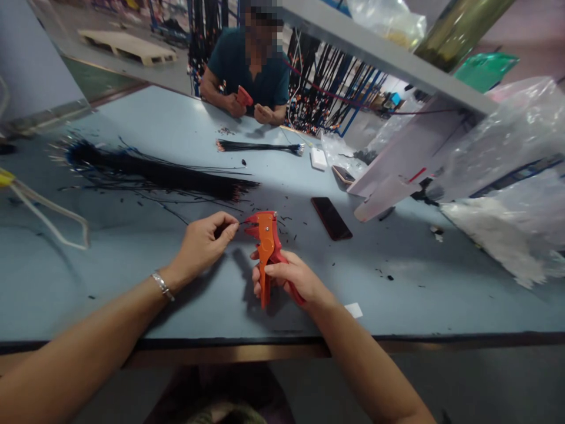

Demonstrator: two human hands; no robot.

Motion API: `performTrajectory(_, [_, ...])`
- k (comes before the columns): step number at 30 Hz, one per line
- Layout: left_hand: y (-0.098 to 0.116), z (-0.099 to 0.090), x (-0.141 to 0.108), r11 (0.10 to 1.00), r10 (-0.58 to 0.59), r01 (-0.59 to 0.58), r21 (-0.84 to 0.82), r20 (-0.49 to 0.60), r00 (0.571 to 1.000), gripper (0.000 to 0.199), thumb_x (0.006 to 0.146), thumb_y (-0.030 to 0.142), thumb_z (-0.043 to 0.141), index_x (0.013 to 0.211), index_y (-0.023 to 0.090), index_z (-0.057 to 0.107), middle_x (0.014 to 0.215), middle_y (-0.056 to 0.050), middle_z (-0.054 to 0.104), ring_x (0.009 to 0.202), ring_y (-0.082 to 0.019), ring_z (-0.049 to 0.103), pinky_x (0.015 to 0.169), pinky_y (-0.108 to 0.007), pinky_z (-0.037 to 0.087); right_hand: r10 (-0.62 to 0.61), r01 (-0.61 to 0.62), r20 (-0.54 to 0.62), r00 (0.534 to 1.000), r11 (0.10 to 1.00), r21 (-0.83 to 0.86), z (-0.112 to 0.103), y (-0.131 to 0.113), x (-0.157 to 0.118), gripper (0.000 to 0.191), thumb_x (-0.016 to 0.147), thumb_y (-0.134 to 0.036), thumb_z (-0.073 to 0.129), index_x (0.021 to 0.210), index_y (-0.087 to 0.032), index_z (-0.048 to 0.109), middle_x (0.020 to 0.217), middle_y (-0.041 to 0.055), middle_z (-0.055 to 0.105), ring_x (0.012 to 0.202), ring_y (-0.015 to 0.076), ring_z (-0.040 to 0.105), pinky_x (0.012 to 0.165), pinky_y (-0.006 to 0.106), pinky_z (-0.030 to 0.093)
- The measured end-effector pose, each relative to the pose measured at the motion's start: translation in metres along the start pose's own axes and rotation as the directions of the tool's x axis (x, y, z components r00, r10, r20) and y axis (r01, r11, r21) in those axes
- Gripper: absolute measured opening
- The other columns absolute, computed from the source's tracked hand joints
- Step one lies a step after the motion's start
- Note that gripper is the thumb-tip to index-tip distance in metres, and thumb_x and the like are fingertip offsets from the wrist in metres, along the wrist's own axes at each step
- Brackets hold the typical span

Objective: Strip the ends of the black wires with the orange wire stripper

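Nearest, to the lower right of the wire stripper, a small flat white scrap [354,310] is seen on the smooth blue-grey tabletop [406,306]. The wire stripper [266,235] itself, an orange-bodied tool with a red handle, is gripped by the right hand [293,275], fingers wrapped around handles that stand apart, so a full squeeze does not appear to be applied. Just left of the stripper's head, a thin black wire [241,223] is pinched between thumb and forefinger of the left hand [206,238], its end brought to the jaws. How deep it is seated cannot be told: if it is set too far in, too much covering could be cut, and if it is pinched loosely, it could be dragged free. If the fingertips are brought too close, skin could be nipped. Around the stripper's head, tiny black offcuts [285,219] are scattered; the jaws could be fouled by one. To its right, a flat black smartphone [332,218] is laid. Beyond its left side, a thick bundle of long black wires [154,171] is spread, and stray strands could be snagged by the left arm. Farthest beyond the stripper, a red tool [244,96] is held by a co-worker in a dark teal shirt [247,65].
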State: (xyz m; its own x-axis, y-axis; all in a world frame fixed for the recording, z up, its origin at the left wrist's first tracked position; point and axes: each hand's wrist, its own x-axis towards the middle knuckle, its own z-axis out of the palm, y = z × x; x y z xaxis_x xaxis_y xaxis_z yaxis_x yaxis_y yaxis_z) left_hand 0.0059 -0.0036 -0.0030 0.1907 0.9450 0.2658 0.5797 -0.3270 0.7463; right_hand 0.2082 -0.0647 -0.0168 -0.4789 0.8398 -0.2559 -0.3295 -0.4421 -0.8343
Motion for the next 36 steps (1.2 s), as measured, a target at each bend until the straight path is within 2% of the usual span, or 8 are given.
performTrajectory(4, [0.002,-0.0003,-0.0012,0.999,0.034,-0.034,-0.016,-0.013,0.999,0.026,0.086,0.039,0.048,0.084,0.019,0.065,0.072,0.0,0.066,0.066,-0.015,0.056,0.063,-0.024,0.043,0.015,-0.021,0.056,0.998,0.994,0.111,0.0013,-0.0001,-0.001,0.033,0.074,-0.027,0.067,0.102,-0.013,0.059,0.079,0.0042,0.067,0.064,0.0199,0.067,0.057,0.033,0.056])
performTrajectory(9, [-0.0008,0.0018,0.0006,0.994,0.051,-0.051,-0.097,-0.004,0.999,0.022,0.085,0.037,0.05,0.083,0.02,0.064,0.081,-0.002,0.069,0.077,-0.018,0.06,0.073,-0.026,0.046,0.023,-0.042,0.099,0.995,0.981,0.191,-0.0008,-0.0003,-0.0012,0.033,0.073,-0.027,0.065,0.103,-0.013,0.058,0.079,0.0044,0.067,0.067,0.0213,0.068,0.063,0.039,0.058])
performTrajectory(23, [0.0033,-0.0013,-0.001,0.984,0.066,-0.062,-0.164,0.017,0.998,0.024,0.086,0.037,0.053,0.084,0.017,0.066,0.08,-0.002,0.069,0.075,-0.016,0.061,0.072,-0.024,0.046,-0.041,0.019,0.155,0.987,0.99,0.141,-0.0023,0.0039,-0.0006,0.034,0.074,-0.026,0.067,0.104,-0.012,0.058,0.079,0.0045,0.066,0.066,0.0216,0.069,0.063,0.037,0.057])
performTrajectory(36, [0.0083,-0.0037,-0.0018,0.979,0.035,-0.034,-0.199,0.0,0.999,0.024,0.083,0.038,0.055,0.085,0.018,0.067,0.083,-0.004,0.071,0.079,-0.019,0.062,0.075,-0.027,0.049,-0.037,0.022,0.146,0.989,0.994,0.103,-0.0004,0.0024,-0.0022,0.036,0.072,-0.028,0.07,0.102,-0.013,0.057,0.08,0.0047,0.066,0.066,0.0204,0.068,0.063,0.035,0.055])
